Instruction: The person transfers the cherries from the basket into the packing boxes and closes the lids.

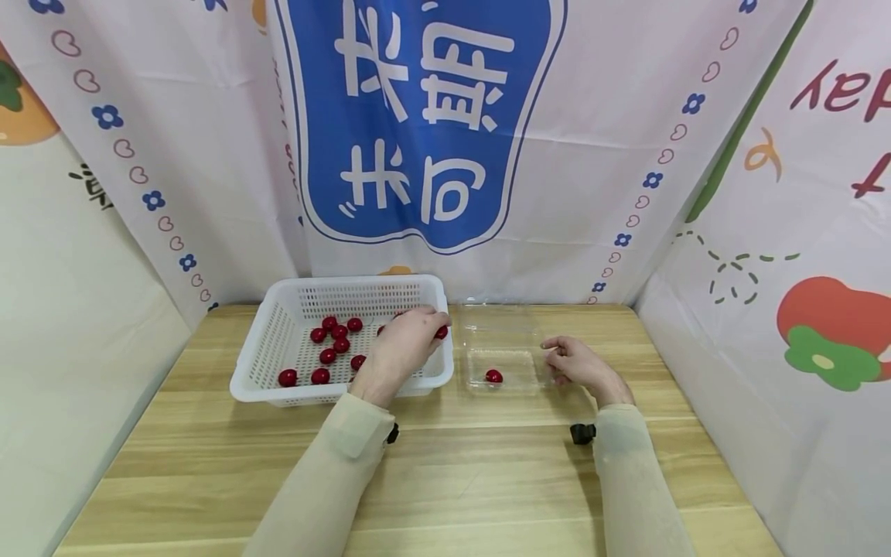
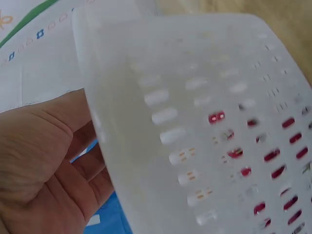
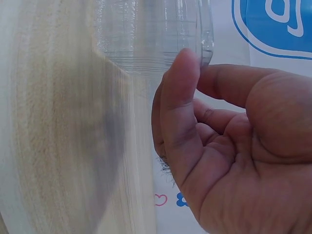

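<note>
My left hand (image 1: 407, 344) is over the right end of a white plastic basket (image 1: 240, 379) and pinches a dark red cherry (image 1: 442, 333) at its fingertips. In the left wrist view, the basket's wall (image 2: 131, 131) hides the tips of the left fingers. Several more cherries (image 1: 328, 356) lie scattered on the basket floor. To the right of the basket stands a clear plastic box (image 1: 511, 385) with its lid raised at the back and one cherry (image 1: 494, 376) inside. Thumb and forefinger of my right hand (image 1: 581, 366) pinch the box's right rim (image 3: 207, 48).
Basket and box stand side by side on a wood-grain table (image 1: 487, 480). A printed cloth (image 1: 557, 255) hangs behind the table, with more cloth on both sides. Black wrist cameras are strapped at both sleeves.
</note>
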Action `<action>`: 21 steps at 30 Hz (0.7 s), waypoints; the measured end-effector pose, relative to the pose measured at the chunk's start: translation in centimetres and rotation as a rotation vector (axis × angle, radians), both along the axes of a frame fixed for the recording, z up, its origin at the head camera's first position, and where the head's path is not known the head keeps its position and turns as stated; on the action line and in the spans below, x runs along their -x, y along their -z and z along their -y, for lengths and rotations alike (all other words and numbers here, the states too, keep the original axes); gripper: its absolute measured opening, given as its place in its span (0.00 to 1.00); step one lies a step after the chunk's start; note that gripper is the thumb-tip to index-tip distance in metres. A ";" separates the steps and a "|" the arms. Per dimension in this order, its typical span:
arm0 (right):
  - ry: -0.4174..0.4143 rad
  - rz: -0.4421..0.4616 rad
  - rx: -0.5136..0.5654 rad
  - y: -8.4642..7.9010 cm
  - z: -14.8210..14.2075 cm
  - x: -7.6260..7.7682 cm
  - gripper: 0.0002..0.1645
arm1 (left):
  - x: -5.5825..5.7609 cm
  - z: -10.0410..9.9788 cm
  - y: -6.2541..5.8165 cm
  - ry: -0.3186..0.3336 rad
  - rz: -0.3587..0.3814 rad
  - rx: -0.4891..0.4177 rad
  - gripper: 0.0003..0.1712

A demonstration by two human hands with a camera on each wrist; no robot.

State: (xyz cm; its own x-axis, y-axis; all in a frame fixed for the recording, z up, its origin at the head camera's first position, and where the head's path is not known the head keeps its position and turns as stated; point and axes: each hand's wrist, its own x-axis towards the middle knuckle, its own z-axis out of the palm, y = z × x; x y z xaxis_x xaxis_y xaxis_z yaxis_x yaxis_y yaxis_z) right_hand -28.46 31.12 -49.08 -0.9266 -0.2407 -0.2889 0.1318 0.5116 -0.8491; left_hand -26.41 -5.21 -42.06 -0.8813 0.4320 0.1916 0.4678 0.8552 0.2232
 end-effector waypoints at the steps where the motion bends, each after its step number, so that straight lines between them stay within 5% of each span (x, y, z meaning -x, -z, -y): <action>1: 0.003 0.001 0.003 0.0 0.0 0.0 0.31 | 0.0 -0.2 0.1 0.004 -0.005 -0.007 0.16; 12: 0.004 -0.004 0.007 0.4 -0.2 0.2 0.30 | -0.5 -3.0 1.2 0.097 -0.069 -0.035 0.15; 21: 0.008 -0.005 0.012 0.3 0.0 0.1 0.30 | -0.9 -5.2 1.9 0.095 -0.054 0.000 0.16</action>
